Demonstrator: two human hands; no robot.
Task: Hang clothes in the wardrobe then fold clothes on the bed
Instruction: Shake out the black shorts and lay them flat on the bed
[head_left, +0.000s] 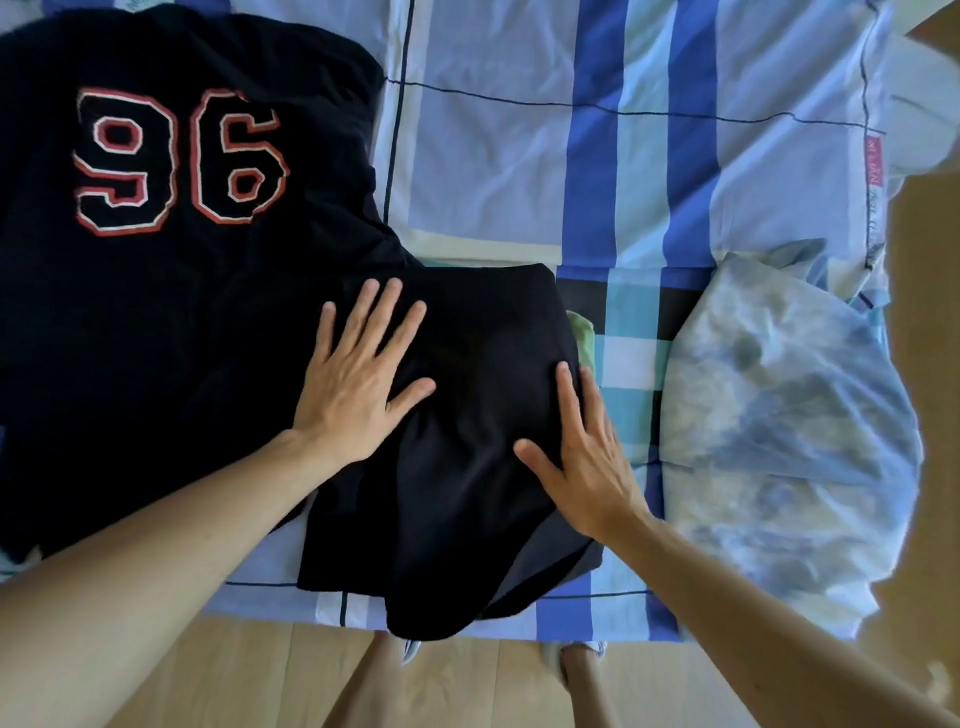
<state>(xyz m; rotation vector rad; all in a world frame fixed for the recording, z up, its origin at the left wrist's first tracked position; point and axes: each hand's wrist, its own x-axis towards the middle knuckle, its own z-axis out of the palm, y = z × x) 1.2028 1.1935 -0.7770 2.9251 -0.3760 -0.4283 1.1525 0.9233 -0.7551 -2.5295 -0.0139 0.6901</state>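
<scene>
Plainly, in the head view, the step in hand looks like smoothing a part-folded black garment (467, 519) that lies on the bed (519, 171) at its near edge, with the lower hem sagging over that edge above the wooden floor (260, 675). The left hand (358, 384) lies flat on the black garment's upper left part, fingers straight and spread, gripping nothing. The right hand (587, 457) lies flat along the garment's right edge, fingers straight and close together, likewise holding nothing. Left of the black garment spreads a black jersey (182, 161) marked 96 in red and white; the two dark cloths meet, and I cannot tell exactly where one ends and the other begins. A scrap of green cloth (582, 332) peeks out from under the black garment's right edge, and further right, apart from it, lies a crumpled pale tie-dyed garment (779, 415). To do this well, I judge the palms should press evenly and sweep outward from the middle, so creases run off the edges rather than bunch. The right edge wants squaring before any further fold. The sagging hem is best drawn back onto the bed, lest its weight drag the fold askew, and neither the jersey nor the green cloth should get caught in the fold.
</scene>
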